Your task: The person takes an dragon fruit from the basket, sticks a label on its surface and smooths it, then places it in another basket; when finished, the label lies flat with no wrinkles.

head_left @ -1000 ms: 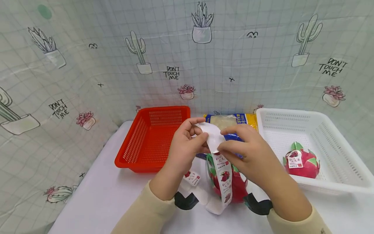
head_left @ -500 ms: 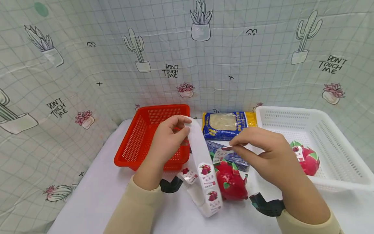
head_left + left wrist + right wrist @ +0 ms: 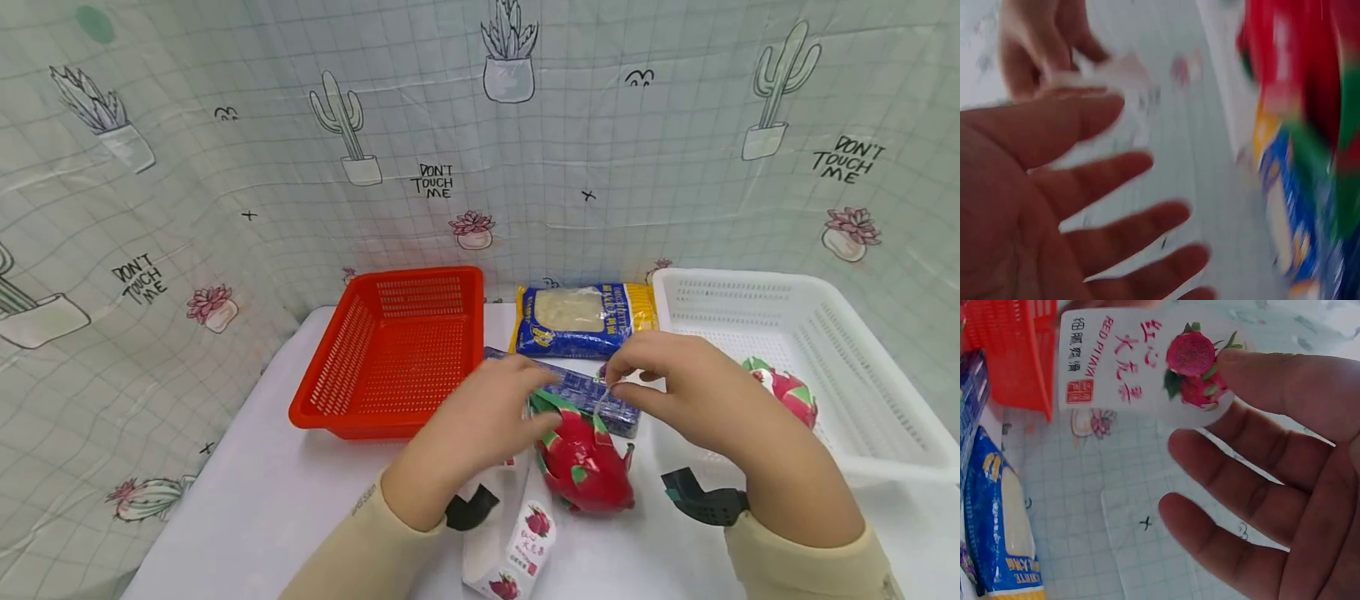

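The round red dragon fruit with green leaf tips [image 3: 588,471] sits on the table [image 3: 225,517], leafy end pointing away from the person. The left hand [image 3: 480,417] looks nearer, on the fruit's left, fingers spread and holding nothing; I can't tell if it touches the leaves. The right hand [image 3: 697,400], past the fruit and to its right, pinches a small white label with a pink fruit picture [image 3: 1147,365]. A white strip of labels [image 3: 534,542] lies at the fruit's near left. Farther left is a red plastic basket [image 3: 300,414]; farther right, a white plastic basket [image 3: 877,367] holds another dragon fruit [image 3: 795,392].
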The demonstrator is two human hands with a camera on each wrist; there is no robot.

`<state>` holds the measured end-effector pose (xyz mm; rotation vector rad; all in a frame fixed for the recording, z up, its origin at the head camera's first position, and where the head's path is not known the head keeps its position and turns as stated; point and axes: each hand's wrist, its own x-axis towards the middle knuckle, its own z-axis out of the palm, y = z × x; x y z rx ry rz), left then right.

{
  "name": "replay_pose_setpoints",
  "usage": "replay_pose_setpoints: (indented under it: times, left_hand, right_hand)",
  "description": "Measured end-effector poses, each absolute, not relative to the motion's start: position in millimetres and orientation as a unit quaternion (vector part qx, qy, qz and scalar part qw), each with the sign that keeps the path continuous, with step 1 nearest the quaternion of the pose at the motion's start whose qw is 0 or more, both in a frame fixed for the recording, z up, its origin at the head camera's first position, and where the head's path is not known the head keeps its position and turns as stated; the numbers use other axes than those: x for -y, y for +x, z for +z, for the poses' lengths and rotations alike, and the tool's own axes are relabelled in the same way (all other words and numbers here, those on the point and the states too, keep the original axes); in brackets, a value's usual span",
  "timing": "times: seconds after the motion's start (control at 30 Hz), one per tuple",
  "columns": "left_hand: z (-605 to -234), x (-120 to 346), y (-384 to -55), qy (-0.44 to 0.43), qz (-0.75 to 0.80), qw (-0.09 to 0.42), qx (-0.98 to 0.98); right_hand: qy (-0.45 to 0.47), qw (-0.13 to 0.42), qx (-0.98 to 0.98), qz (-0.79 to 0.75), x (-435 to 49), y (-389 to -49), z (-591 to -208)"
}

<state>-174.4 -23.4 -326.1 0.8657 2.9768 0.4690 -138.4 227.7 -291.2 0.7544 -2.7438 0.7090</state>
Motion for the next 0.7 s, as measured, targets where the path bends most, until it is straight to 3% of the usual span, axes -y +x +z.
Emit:
replay_pose_setpoints:
  times: [0.1,0.2,0.4,0.7]
  left_hand:
    - [-338.3,5.5,-164.8,0.332,0.130,0.072,-0.932]
    - [-351.1,-5.5,-162.2,0.313,0.110,0.110,-0.937]
    - [-363.1,-8.5,-169.3,0.277,0.139,0.136,-0.941]
    - [-364.1,0.6,-183.2,0.301,0.169,0.162,-0.925]
  right_hand:
    - [0.242,0.079,0.937,0.238,-231.5,-140.2,-293.0]
    - [0.233,0.040,0.941,0.241,-234.4,-141.1,-294.6]
    - [0.214,-0.020,0.948,0.237,-233.4,-146.5,-295.9]
    - [0.216,-0.071,0.941,0.251,-230.2,-156.7,-309.3]
